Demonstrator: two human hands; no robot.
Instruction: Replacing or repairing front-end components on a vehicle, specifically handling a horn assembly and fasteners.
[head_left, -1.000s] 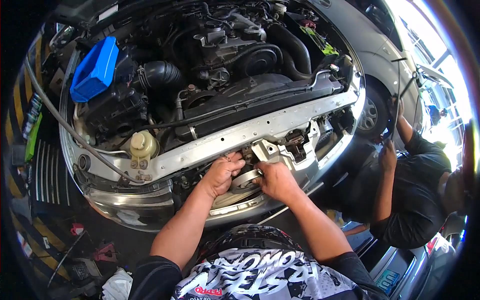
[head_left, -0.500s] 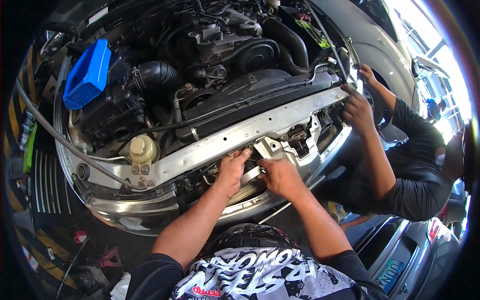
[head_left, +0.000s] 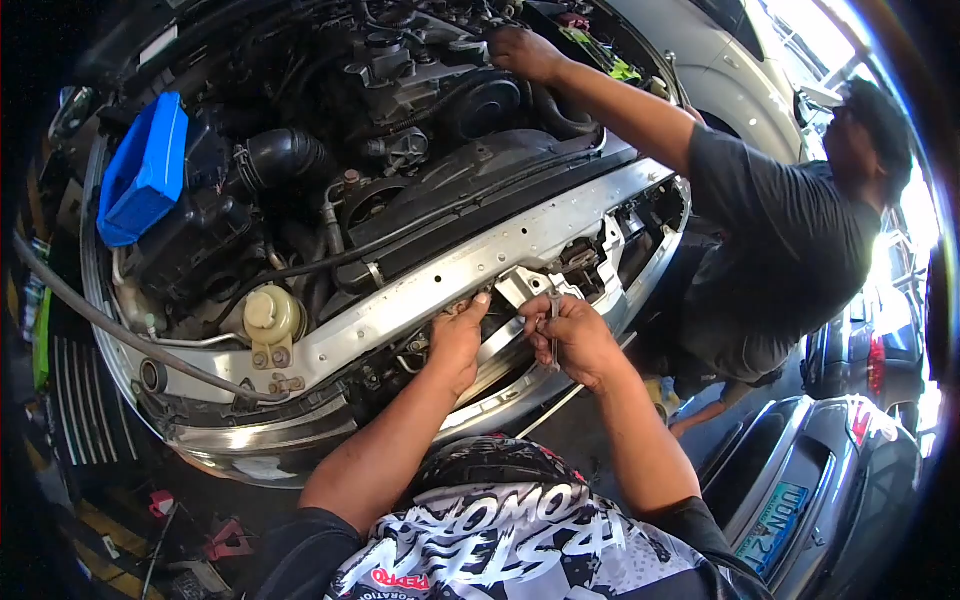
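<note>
My right hand (head_left: 578, 342) is closed round a small metal wrench (head_left: 555, 335), which points away from me in front of the car's open nose. Beside it, my left hand (head_left: 457, 345) reaches to the lower edge of the silver crossbar (head_left: 400, 295). Its thumb lies near that edge and its fingers curl in below, so what they grip is hidden. Just past the wrench is a pale metal bracket (head_left: 522, 286) fixed under the crossbar. A curved silver strip (head_left: 500, 342) runs between my two hands.
A co-worker (head_left: 775, 235) stands at the right, one arm stretched over the engine (head_left: 400, 75). A blue angular container (head_left: 145, 170) sits at the far left of the bay. Nearer is a yellowish reservoir (head_left: 272, 315). Behind the co-worker stands a parked car (head_left: 780, 490).
My right hand has drawn back slightly and the wrench now shows upright in it. My left hand stays at the crossbar. The co-worker has straightened and now reaches across the engine.
</note>
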